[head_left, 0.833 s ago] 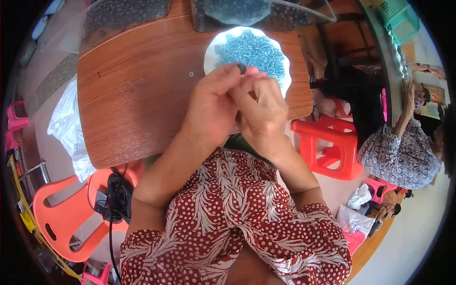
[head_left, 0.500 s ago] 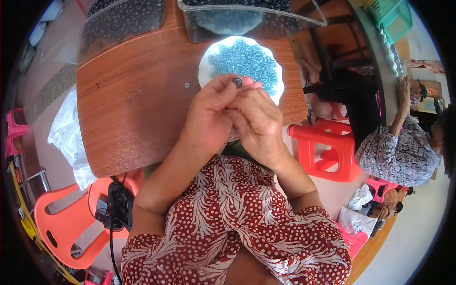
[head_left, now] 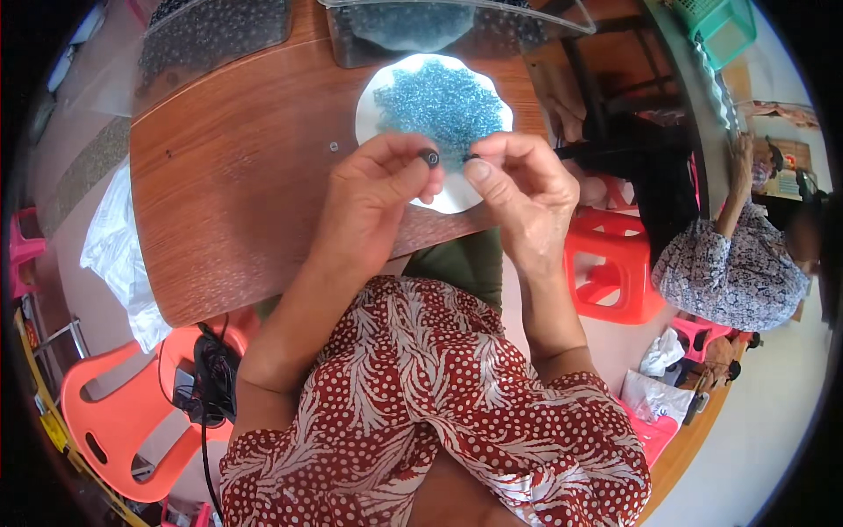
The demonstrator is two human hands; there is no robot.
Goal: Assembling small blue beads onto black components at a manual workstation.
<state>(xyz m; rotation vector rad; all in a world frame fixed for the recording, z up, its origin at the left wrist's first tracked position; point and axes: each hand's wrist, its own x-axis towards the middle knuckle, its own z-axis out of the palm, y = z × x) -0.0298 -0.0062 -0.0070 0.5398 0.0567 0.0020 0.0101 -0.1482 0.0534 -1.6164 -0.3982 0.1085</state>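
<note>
A white scalloped plate (head_left: 378,92) heaped with small blue beads (head_left: 439,101) rests on the brown wooden table (head_left: 237,184). My left hand (head_left: 373,198) hovers over the plate's near edge, pinching a dark round bead (head_left: 429,158) between thumb and fingertips. My right hand (head_left: 518,189) is beside it, fingers pinched on something small and dark (head_left: 472,158), too small to identify. The two hands' fingertips are a short gap apart.
Clear plastic bags of beads (head_left: 413,26) lie at the table's far edge. An orange plastic stool (head_left: 615,272) stands to my right, an orange chair (head_left: 123,413) to my lower left. Another person (head_left: 729,263) sits at the right. A white bag (head_left: 114,255) hangs left.
My hands were pressed together over the plate; they have now drawn slightly apart, and the dark bead shows at my left fingertips. The view has shifted closer to the plate.
</note>
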